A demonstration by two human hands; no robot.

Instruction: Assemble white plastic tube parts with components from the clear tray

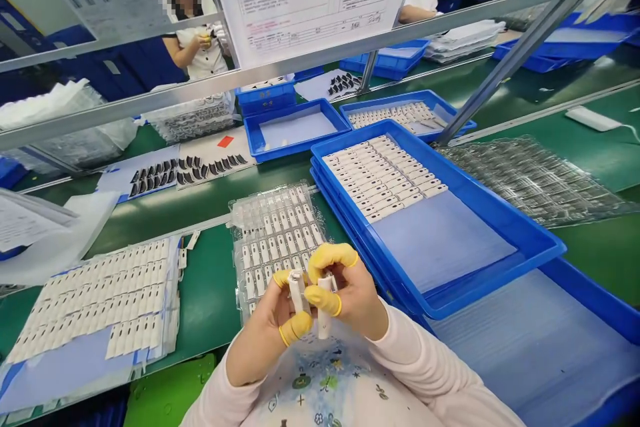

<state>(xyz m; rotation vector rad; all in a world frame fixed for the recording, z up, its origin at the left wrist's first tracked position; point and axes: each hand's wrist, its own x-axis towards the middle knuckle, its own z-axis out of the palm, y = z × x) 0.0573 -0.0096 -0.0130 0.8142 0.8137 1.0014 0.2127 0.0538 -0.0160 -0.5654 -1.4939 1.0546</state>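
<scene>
Both my hands meet low in the middle, close to my chest, with yellow finger cots on the fingertips. My left hand (265, 333) pinches a small white plastic part (296, 288) held upright. My right hand (350, 293) is closed round a second white plastic part (325, 310), thumb and forefinger on it. The two parts are side by side, nearly touching. Just behind my hands lies a clear blister tray (275, 233) with rows of the same white parts.
A blue tray (480, 260) with rows of white parts is stacked at right on more blue trays. White parts lie on a sheet (95, 313) at left. Dark parts (185, 170), empty clear trays (535, 177) and two other people sit beyond the rail.
</scene>
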